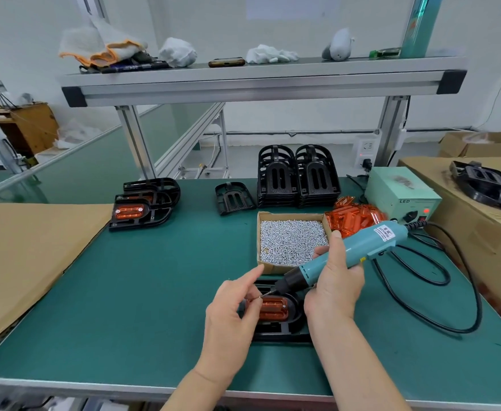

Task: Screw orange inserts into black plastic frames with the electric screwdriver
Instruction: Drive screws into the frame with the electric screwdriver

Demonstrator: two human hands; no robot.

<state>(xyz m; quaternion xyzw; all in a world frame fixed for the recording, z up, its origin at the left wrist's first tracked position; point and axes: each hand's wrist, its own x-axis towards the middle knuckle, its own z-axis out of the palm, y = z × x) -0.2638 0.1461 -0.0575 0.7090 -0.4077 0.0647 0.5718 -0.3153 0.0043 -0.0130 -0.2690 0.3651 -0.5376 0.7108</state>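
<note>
A black plastic frame [284, 329] lies on the green mat near the front edge, with an orange insert [274, 310] seated in it. My right hand [336, 281] grips the teal electric screwdriver [350, 251], tilted so its bit points down-left at the insert's left end. My left hand [233, 307] pinches a small screw [260, 297] right at the bit tip, index finger raised. A cardboard box of silver screws [292, 241] stands just behind the frame. Loose orange inserts [354, 216] are piled to its right.
Finished frames with inserts [142, 209] lie stacked at the left. One single black frame [233, 197] and two tall stacks of frames [298, 176] stand at the back. The power supply box [402, 192] and the coiled black cable [439, 292] are on the right. Cardboard sheets flank both sides.
</note>
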